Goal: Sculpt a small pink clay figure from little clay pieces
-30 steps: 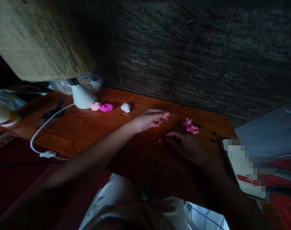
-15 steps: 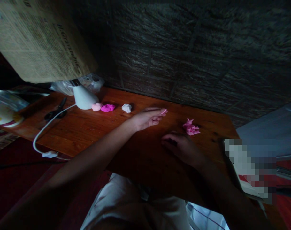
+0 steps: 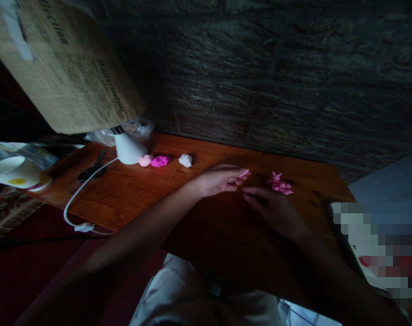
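Note:
My left hand (image 3: 222,180) is over the wooden table, fingers curled, with a small thin piece of pink modelling clay (image 3: 244,173) at its fingertips. Just to the right and nearer to me is my right hand (image 3: 277,208). Its finger and thumb stretch towards the left hand, slightly apart, and I see nothing between them. Behind the right hand lies a ragged pink clay shape (image 3: 279,183) with several points sticking out. Left of my hands sit a white lump (image 3: 185,160), a bright magenta lump (image 3: 160,161) and a pale pink lump (image 3: 145,160).
A lamp with a white base (image 3: 129,149) and newsprint-patterned shade (image 3: 87,77) stands at the left, its white cord (image 3: 68,203) hanging over the edge. Black scissors (image 3: 92,170) and a white cup (image 3: 16,172) are further left. A dark brick-patterned wall (image 3: 260,90) backs the table (image 3: 131,194).
My right hand has come up close to the left hand's fingertips, its fingers straighter. The left hand still has the pink piece. The whole view has shifted slightly.

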Action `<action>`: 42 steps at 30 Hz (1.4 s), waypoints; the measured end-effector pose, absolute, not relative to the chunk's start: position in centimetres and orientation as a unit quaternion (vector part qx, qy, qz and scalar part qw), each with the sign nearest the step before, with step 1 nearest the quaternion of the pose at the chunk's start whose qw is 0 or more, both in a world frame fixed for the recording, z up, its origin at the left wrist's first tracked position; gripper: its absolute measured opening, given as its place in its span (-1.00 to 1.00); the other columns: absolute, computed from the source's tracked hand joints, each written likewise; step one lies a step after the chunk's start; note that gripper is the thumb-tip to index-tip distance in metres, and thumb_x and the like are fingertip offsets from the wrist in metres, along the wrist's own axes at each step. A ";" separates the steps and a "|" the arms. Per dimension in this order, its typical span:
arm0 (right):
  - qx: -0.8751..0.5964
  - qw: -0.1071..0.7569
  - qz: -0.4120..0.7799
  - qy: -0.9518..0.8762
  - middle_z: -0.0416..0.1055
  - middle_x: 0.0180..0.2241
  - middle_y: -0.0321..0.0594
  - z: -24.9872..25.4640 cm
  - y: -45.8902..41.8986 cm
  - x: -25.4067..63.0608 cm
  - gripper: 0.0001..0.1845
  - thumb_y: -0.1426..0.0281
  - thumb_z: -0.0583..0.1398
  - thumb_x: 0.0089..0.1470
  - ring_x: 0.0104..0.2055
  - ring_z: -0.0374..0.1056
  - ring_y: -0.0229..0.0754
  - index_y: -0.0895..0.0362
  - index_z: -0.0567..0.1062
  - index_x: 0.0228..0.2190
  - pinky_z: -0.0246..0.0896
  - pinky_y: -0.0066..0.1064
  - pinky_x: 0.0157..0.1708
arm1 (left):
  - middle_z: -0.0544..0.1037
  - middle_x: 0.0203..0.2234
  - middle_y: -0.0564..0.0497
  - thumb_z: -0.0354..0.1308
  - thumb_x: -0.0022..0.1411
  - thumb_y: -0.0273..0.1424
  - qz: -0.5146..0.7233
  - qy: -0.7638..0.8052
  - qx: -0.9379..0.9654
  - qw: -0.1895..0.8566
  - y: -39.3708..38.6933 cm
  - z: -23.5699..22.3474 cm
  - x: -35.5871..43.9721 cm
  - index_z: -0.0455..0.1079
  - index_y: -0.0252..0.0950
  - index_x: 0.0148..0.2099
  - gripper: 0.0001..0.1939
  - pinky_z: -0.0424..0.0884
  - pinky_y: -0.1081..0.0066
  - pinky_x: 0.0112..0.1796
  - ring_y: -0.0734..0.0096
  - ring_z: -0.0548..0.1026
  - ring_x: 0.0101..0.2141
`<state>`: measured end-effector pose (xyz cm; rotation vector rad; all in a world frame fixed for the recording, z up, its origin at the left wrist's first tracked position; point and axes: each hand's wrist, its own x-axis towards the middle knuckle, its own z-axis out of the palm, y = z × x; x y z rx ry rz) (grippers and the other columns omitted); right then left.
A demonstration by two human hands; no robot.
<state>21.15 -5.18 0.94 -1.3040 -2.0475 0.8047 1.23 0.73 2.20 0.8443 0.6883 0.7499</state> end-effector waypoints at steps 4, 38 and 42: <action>-0.491 0.287 0.293 -0.769 0.64 -0.12 -0.15 0.7 -5.0 21.1 -0.75 0.33 0.18 0.20 -0.11 0.57 -0.02 0.04 0.62 -0.15 0.44 -0.15 -0.04 | 0.54 -0.36 0.02 0.54 -0.13 -0.24 0.333 0.321 0.415 0.784 0.6 2.1 1.2 0.55 -0.37 -0.29 -0.60 0.28 0.53 -0.38 0.61 0.42 -0.40; -0.507 0.425 0.474 -0.580 0.40 -0.55 -0.30 1.8 -4.8 21.0 -0.61 0.11 0.28 0.08 -0.51 0.26 -0.27 0.08 0.65 -0.15 0.18 -0.44 -0.52 | 0.60 -0.28 -0.07 0.27 0.26 -0.28 0.378 0.316 0.812 0.312 0.0 2.5 1.1 0.56 -0.25 -0.15 -0.82 0.34 0.42 -0.29 0.44 0.48 -0.35; -0.501 0.424 0.474 -0.587 0.35 -0.61 -0.34 1.8 -4.8 20.8 -0.61 0.10 0.26 0.11 -0.55 0.22 -0.28 0.08 0.66 -0.16 0.17 -0.42 -0.51 | 0.62 -0.24 -0.08 0.23 0.30 -0.29 0.363 0.314 0.811 0.334 0.0 2.1 1.1 0.57 -0.22 -0.12 -0.83 0.39 0.39 -0.23 0.41 0.53 -0.29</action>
